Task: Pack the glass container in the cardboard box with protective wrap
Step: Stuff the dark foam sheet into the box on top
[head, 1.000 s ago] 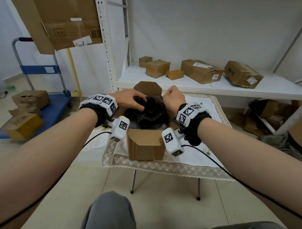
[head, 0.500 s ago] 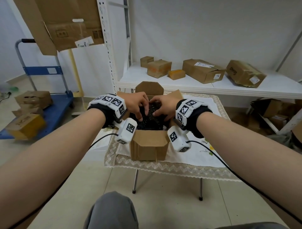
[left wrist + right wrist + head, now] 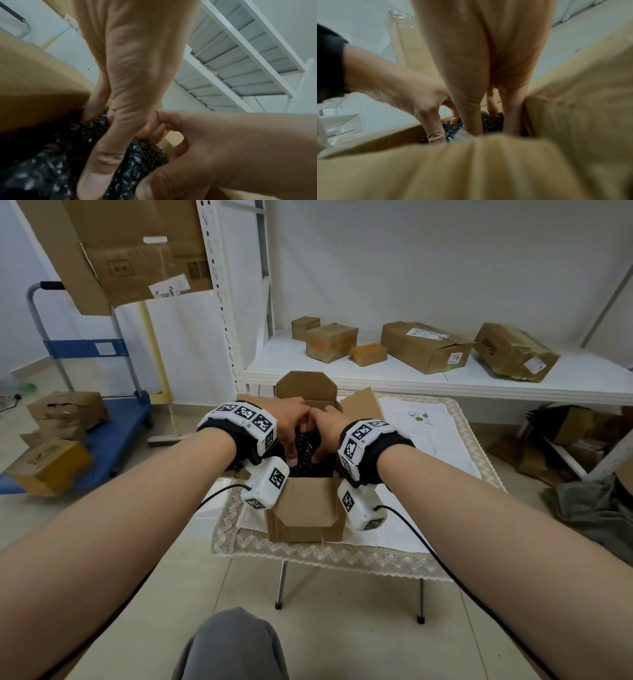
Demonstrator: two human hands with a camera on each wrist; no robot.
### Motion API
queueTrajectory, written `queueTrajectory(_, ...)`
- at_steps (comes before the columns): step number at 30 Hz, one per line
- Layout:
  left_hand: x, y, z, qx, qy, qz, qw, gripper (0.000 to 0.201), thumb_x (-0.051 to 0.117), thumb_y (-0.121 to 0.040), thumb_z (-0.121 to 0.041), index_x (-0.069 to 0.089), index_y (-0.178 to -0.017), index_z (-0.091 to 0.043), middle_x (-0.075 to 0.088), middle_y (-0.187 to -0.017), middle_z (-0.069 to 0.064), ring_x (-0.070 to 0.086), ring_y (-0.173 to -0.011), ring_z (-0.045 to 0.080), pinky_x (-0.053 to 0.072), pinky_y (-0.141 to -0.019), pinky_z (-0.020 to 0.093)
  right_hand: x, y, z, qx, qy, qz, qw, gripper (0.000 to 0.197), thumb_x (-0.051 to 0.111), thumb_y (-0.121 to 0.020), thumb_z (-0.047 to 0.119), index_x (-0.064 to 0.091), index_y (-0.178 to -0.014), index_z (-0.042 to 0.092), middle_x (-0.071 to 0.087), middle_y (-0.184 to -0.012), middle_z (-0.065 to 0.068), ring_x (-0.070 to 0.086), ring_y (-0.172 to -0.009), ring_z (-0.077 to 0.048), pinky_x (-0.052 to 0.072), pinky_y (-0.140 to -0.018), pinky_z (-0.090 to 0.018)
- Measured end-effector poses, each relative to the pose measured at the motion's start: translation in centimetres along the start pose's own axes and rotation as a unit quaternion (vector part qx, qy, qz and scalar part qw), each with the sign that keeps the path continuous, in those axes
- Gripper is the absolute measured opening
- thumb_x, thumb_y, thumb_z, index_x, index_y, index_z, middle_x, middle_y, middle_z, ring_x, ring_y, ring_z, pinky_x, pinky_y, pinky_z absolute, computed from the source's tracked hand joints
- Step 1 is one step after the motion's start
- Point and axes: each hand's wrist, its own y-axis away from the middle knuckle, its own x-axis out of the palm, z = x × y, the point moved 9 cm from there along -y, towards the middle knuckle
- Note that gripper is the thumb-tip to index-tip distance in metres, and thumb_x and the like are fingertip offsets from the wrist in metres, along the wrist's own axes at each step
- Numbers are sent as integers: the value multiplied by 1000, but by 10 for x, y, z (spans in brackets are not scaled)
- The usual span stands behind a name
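Item: black bubble wrap bundle, seated inside the open cardboard box, directly beneath both hands.
Left hand: fingers extended downward, tips pressing the wrap; not curled round it.
Right hand: fingers likewise extended, pressing the wrap beside the left hand, the two touching.
Glass container: hidden by the wrap.

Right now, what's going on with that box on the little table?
A person is packing something wrapped in black bubble wrap into an open cardboard box on a small cloth-covered table. Both hands are down inside the box: the left hand and the right hand press their fingers onto the wrapped bundle, pushing it in. The box flaps stand open. Whatever is inside the wrap cannot be seen. Other cardboard boxes sit on the white shelf behind.
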Motion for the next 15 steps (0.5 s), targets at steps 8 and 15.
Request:
queueTrajectory(8, 2, -12, 6, 11, 55, 44, 997, 22, 71, -83, -4, 65, -102, -11, 64, -99, -1, 58, -69, 7, 50, -55, 12, 10, -5, -2, 17, 33, -5, 999, 76, 82, -74, 27, 38, -135, 15, 33, -136, -16, 55, -111, -42, 48, -90, -45)
queueTrajectory(15, 8, -18, 8, 9, 43, 73, 996, 30, 73, -77, 4, 56, -91, -15, 61, -91, 6, 66, -84, 28, 58, -69, 34, 14, -10, 3, -11, 0, -43, 999, 61, 67, -89, 23, 38, -142, 15, 32, -146, -20, 47, -125, -40, 44, -95, -44)
